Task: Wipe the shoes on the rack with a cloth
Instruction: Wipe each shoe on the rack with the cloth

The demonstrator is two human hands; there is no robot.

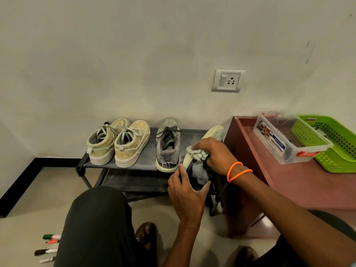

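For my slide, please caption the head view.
Right hand rubs cloth on tilted shoe; left hand steadies it.

One text is showing legibly: the words "MULTI BOX" are standing in white letters on a dark blue strip of the paper label [272, 138] that is lying along the near left wall of the clear plastic storage box with orange clip handles [289, 137]. That box is sitting on the reddish-brown bench [300, 182] at the right of the scene. The rest of the label is showing small coloured pictures and fine print that is too small to read. The marker pens [49, 245] lying on the floor at the near left are bearing printing too blurred to make out.
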